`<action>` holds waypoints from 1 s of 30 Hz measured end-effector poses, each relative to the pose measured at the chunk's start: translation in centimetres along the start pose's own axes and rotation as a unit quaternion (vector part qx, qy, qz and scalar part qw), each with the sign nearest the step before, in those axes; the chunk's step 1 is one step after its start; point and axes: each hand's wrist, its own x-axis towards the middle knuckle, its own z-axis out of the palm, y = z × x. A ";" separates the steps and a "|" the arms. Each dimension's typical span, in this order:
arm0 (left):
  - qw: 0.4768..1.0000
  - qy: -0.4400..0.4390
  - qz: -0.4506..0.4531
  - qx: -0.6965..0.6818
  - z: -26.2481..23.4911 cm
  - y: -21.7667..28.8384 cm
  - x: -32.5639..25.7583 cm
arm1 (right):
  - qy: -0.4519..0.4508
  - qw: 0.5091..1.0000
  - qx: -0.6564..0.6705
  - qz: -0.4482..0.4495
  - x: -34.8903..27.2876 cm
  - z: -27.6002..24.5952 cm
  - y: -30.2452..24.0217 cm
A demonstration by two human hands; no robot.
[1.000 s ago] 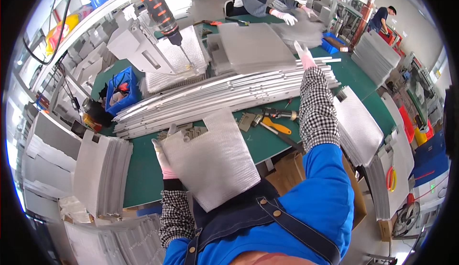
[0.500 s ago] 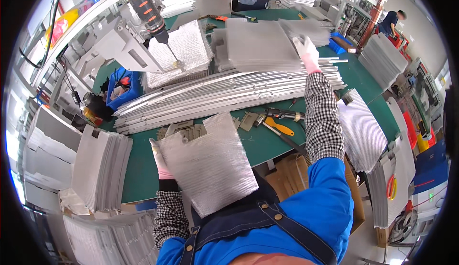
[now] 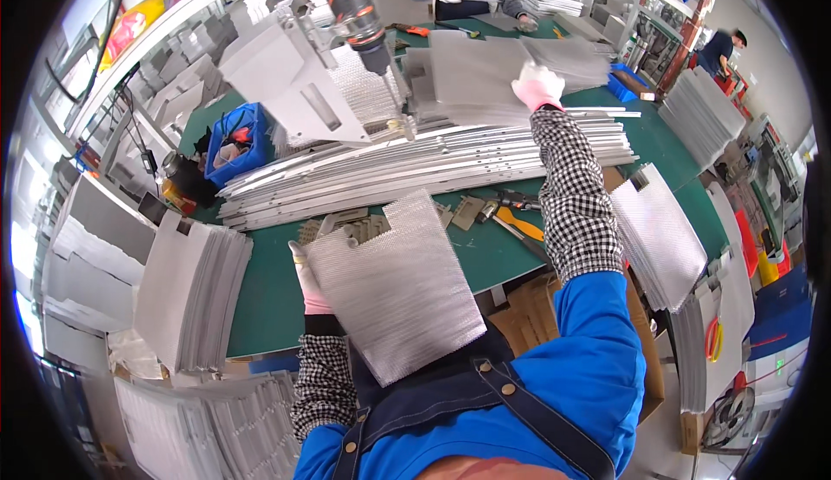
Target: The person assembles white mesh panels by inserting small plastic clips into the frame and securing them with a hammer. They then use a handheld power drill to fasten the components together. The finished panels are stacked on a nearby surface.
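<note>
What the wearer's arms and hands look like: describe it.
The left hand and right hand wear white-and-pink gloves. Black-and-white checked oversleeves follow, with a dark band at the left wrist. Bright blue sleeves show above them.

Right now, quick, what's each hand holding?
Left hand: holding the notched silvery panel.
Right hand: at the grey sheets; whether its grip is closed can't be told.

Gloved left hand [image 3: 309, 279] gripping, right arm [image 3: 578, 194] stretched forward, gloved right hand [image 3: 538, 88] farther out

This is a workshop, with a power drill [image 3: 353, 8], metal bars [image 3: 415, 158] and stacked sheets [image 3: 476, 69].
</note>
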 end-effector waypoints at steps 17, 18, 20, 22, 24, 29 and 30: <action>1.000 0.013 0.001 0.003 -0.5 -0.2 0.1 | 0.051 0.992 -0.021 0.113 4.7 1.6 1.8; 1.000 0.015 0.007 0.006 -0.8 0.0 -0.1 | 0.063 0.991 0.048 0.110 4.6 2.0 1.9; 1.000 0.012 -0.003 0.002 0.2 0.0 -0.2 | 0.034 0.986 0.137 0.091 5.3 1.2 4.1; 1.000 0.014 -0.006 0.010 0.5 0.0 -0.4 | -0.001 0.957 0.256 0.133 6.3 -0.7 4.7; 0.999 0.026 -0.002 0.029 0.1 0.5 -0.9 | -0.045 0.700 0.710 0.065 3.2 -2.4 6.0; 0.997 0.004 -0.006 0.070 -0.3 0.1 0.5 | -0.010 0.535 0.844 -0.042 -2.5 -1.9 12.8; 0.997 0.024 -0.005 0.076 -0.1 0.4 -0.1 | -0.010 0.608 0.792 -0.052 -6.4 -1.8 11.2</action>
